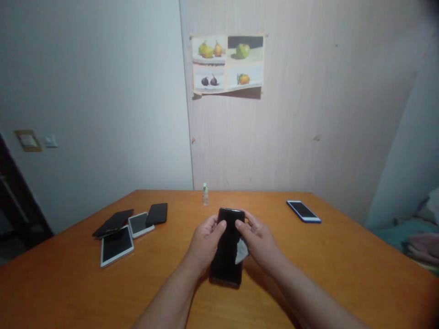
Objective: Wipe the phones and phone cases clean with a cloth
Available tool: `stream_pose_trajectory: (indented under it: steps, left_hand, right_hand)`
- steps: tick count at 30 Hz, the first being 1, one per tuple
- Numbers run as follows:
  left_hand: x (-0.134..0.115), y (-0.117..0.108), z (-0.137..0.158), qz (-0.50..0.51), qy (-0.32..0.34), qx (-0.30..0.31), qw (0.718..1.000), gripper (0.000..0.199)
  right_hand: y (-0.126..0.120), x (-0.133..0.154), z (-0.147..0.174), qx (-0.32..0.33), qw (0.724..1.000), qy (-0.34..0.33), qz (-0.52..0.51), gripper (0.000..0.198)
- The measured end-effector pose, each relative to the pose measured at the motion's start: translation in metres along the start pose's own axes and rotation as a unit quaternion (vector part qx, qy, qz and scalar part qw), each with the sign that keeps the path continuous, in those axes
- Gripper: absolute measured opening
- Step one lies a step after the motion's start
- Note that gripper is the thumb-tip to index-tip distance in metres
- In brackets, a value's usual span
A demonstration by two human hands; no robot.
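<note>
A black smartphone [224,258] is held between both hands above the near middle of the table, its dark screen facing me. My left hand [205,240] grips the upper left edge, thumb on the glass. On the opposite edge, my right hand [260,237] is closed around the phone with its thumb also on the screen. A small white cloth or tissue [242,252] hangs below the right thumb, lying against the screen's right side. The fingers behind the phone are hidden.
On the wooden table [178,292], several dark and white phones or tablets lie at left, including a white tablet [117,246] and a black phone [157,214]. A small clear bottle [205,195] stands at the back. A blue-edged phone [303,211] lies at right.
</note>
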State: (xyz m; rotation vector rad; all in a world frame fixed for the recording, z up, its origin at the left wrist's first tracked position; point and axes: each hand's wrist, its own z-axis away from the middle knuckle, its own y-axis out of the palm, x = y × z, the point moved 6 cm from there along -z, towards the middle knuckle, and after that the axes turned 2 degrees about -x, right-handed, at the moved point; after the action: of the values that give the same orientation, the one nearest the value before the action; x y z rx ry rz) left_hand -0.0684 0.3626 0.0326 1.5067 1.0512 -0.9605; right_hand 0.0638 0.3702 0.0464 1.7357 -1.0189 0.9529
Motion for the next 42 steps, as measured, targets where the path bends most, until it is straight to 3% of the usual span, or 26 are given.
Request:
stream_pose_trajectory:
  steps: [5,13,17,22,28,33,36,38,40,42]
  left_hand:
    - [-0.007,0.001,0.000,0.007,0.034,-0.024,0.999,0.077]
    - [-0.010,-0.001,0.001,-0.023,0.054,-0.025,0.998,0.070]
    - [-0.012,-0.004,0.000,0.011,0.053,-0.037,0.998,0.072]
    - [-0.013,-0.012,-0.002,0.024,0.052,-0.087,0.995,0.075]
    - [-0.011,-0.015,-0.004,0.031,0.050,-0.108,0.992,0.076]
    - [-0.015,-0.034,-0.008,0.033,0.092,-0.198,0.975,0.070]
    - [-0.010,-0.044,-0.012,0.037,0.081,-0.232,0.969,0.071]
    - [-0.004,-0.047,-0.015,0.044,0.072,-0.228,0.970,0.067]
    - [0.003,-0.049,-0.018,0.046,0.064,-0.217,0.973,0.047]
    - [0.017,-0.046,-0.022,0.027,0.001,-0.173,0.985,0.038]
  right_hand:
    - [-0.003,-0.007,0.001,-0.029,0.999,0.011,-0.012,0.061]
    - [-0.007,-0.011,0.001,-0.034,0.999,0.000,0.009,0.063]
    - [-0.001,-0.012,0.002,-0.005,1.000,0.025,0.008,0.060]
    - [0.012,-0.026,0.007,0.052,0.995,0.079,-0.013,0.039]
    - [0.012,-0.037,0.004,0.045,0.994,0.091,-0.042,0.039]
    - [0.007,-0.053,0.009,0.052,0.988,0.141,0.028,0.044]
    - [0.006,-0.060,0.013,0.065,0.985,0.154,0.035,0.046]
    - [0.003,-0.062,0.012,0.055,0.986,0.154,0.026,0.045]
    - [-0.003,-0.064,0.010,0.030,0.987,0.154,0.020,0.042]
    - [-0.010,-0.067,0.006,0.001,0.989,0.149,0.022,0.039]
